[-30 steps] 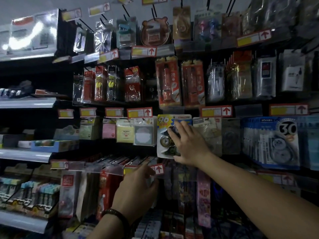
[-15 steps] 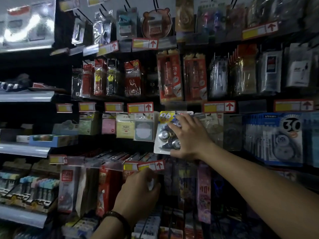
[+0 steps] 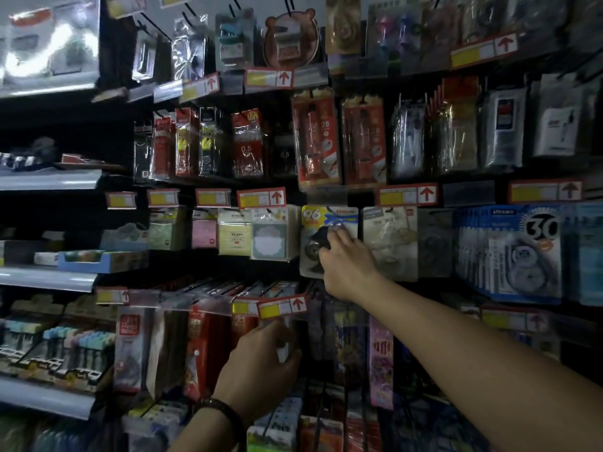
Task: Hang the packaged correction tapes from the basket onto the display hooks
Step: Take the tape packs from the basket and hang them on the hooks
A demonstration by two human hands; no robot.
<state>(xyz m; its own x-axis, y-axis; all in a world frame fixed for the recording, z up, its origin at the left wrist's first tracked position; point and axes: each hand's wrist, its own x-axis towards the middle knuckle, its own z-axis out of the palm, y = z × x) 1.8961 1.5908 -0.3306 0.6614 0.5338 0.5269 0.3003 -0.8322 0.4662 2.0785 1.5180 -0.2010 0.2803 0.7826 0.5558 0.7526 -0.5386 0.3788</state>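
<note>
Centre frame: correction tape pack [image 3: 314, 223] went from tilted to square, likely hooked; right hand [image 3: 349, 269] pinched its front with curled fingers [image 3: 336, 237], left hand [image 3: 257, 370] fingers curled round a pale packet [image 3: 283, 352].

The 96 pack [image 3: 314, 220] is printed card under a glossy clear plastic blister. Above it, red packs [image 3: 315, 141] shine in glossy film. Left of it, note pads [image 3: 233, 236] look matt paper; farther left, shelf edges [image 3: 49, 181] are smooth and pale.
</note>
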